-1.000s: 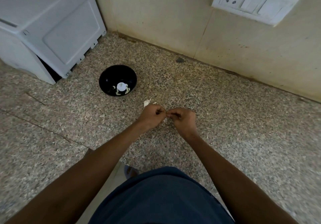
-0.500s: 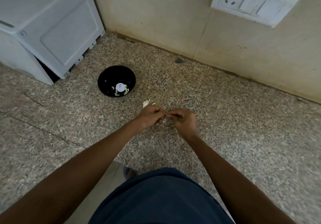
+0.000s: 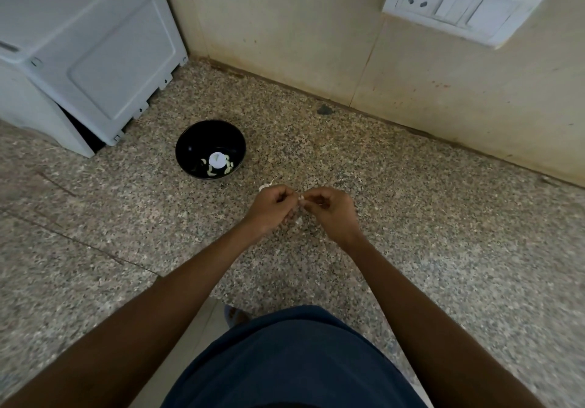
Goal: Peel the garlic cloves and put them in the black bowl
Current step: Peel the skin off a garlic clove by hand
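- We are holding both hands together over the speckled bench [image 3: 411, 217], just in front of the bowl [image 3: 210, 149].
- Left hand [image 3: 272, 206] and right hand [image 3: 329, 209] are each curling their fingers [image 3: 311, 197] inward, pinching a small pale clove [image 3: 300, 200] between them; only a sliver of it is showing.
- We are judging this as mid-peel: skin coming off, clove not yet ready for the bowl.
- To do it well, we are thinking one hand should be steadying the clove while the other is picking at the loose papery edge and pulling along its length, keeping the pinch light so the clove is not slipping out or bruising.
- Working low over the bench is helping; a dropped clove would be landing near.
- The bowl is already holding several peeled cloves [image 3: 226, 168] around a white round spot whose nature we cannot tell.
- A pale scrap [image 3: 264, 186], skin or garlic, is lying just beyond the left hand, between it and the bowl.
- A white appliance [image 3: 88, 50] is standing at far left, a switch plate [image 3: 462, 4] is sitting on the wall; both well apart.
- Nothing is blocking the short path from hands to bowl.
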